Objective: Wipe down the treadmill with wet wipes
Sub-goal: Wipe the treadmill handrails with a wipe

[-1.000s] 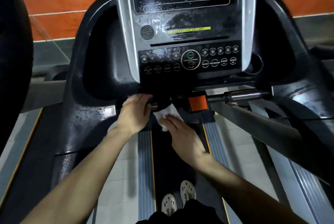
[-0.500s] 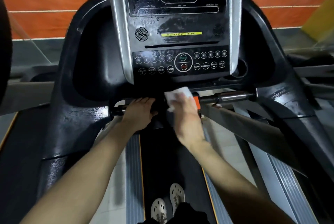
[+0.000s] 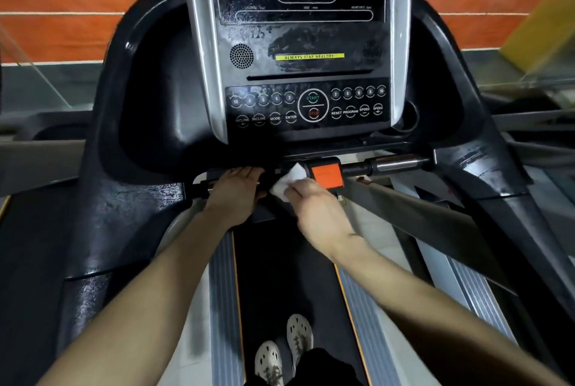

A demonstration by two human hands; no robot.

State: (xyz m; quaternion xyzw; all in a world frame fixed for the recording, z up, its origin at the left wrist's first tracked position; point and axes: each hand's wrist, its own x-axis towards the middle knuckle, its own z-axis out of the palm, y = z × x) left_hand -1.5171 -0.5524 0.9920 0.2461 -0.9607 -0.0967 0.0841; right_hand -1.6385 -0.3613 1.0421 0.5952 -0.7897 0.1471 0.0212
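I stand on a black treadmill whose console (image 3: 305, 43) fills the upper middle of the head view, its surface streaked with wet marks. A horizontal handlebar (image 3: 395, 164) runs below the console, with an orange safety clip (image 3: 326, 175) at its centre. My left hand (image 3: 238, 195) grips the bar's left part. My right hand (image 3: 314, 205) holds a white wet wipe (image 3: 287, 181) against the bar, just left of the orange clip.
The black belt (image 3: 280, 276) runs down the middle, with my two shoes (image 3: 284, 351) on it. Grey ribbed side rails (image 3: 222, 307) flank the belt. Black side arms (image 3: 485, 174) curve down on both sides. An orange wall lies behind.
My right hand with the wipe rose from under the bar to its top, then came down to the bar's front left of the orange clip. The left hand kept its hold.
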